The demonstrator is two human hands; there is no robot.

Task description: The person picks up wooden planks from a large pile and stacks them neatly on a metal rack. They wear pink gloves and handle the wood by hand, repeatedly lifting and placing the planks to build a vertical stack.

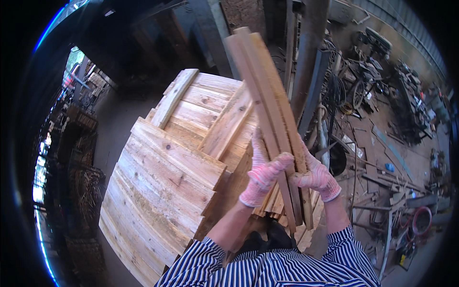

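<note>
Above the near right edge of the plank stack (162, 191), both gloved hands clamp a bundle of wooden slats (267, 95). The left hand (264, 176) wraps the bundle's left side; the right hand (316, 178) wraps its right. The slats rise tilted toward the far side. Open room lies left; scrap clutter (392, 143) crowds the floor on the right.

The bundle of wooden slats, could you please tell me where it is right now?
In the head view, the bundle of wooden slats stands centre-right, gripped by left hand and right hand, above the stacked planks.
</note>
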